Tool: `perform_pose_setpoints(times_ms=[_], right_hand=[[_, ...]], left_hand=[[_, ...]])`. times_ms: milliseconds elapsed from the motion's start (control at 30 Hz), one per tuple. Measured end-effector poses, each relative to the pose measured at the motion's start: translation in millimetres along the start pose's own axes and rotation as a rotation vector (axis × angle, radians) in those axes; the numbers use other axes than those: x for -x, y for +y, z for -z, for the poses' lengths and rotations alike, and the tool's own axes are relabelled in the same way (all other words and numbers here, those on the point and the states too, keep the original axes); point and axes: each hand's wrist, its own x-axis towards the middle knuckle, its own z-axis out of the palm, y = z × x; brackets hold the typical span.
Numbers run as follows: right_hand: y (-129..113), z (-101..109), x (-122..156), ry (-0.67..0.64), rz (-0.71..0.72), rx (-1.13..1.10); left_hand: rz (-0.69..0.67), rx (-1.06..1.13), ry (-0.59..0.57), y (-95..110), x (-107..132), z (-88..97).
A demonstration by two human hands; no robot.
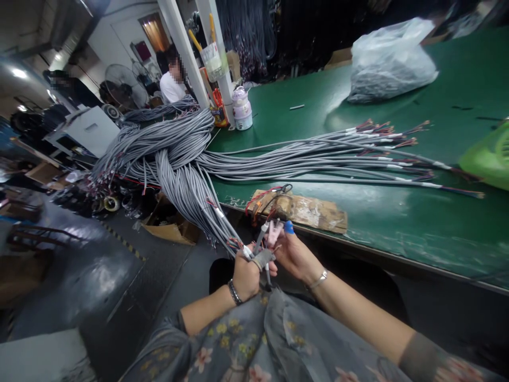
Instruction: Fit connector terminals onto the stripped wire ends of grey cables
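Note:
My left hand (247,275), its thumb wrapped in grey, is closed around the end of a grey cable (260,239) near my lap. White tape and thin coloured wires show at that end. Close beside it, my right hand (292,252) has its fingers bent together at the wire ends, with blue wrap on one fingertip. Something pale pink sits at those fingers, too small to make out. From the left hand, a thick bundle of grey cables (191,185) runs up onto the green table. Just beyond my hands, a wooden block (310,209) with red and black wires lies at the table edge.
More grey cables (278,159) stretch rightward across the green table (397,212), their coloured wire ends exposed. Behind them stand a lilac bottle (242,109) and a plastic bag (389,61). A green container (489,156) is at right. Below left is a cardboard box (169,228). A person sits farther back.

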Motion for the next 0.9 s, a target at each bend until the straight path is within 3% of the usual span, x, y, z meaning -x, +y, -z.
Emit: perform_pose_setpoints(times_ms=[167, 300, 467, 567, 767, 900], right_hand=[[-5, 7, 21, -0.075, -0.112, -0.047], [-5, 7, 34, -0.049, -0.052, 0.084], [-6, -1, 37, -0.123, -0.052, 0.088], [-5, -1, 37, -0.117, -0.059, 0.104], [-2, 4, 35, 0.054, -0.072, 0.141], [-4, 5, 32, 0.078, -0.108, 0.098]], left_hand=[[-0.021, -0.017, -0.045, -9, 1, 9.4], [-0.019, -0.096, -0.121, -11, 4, 14.9], [0.003, -0.216, -0.225, 0, 8, 14.7], [0.016, -0.197, -0.200, -1, 8, 16.4], [-0.003, -0.094, -0.142, -11, 3, 19.4], [-0.006, -0.054, -0.098, -13, 2, 17.5]])
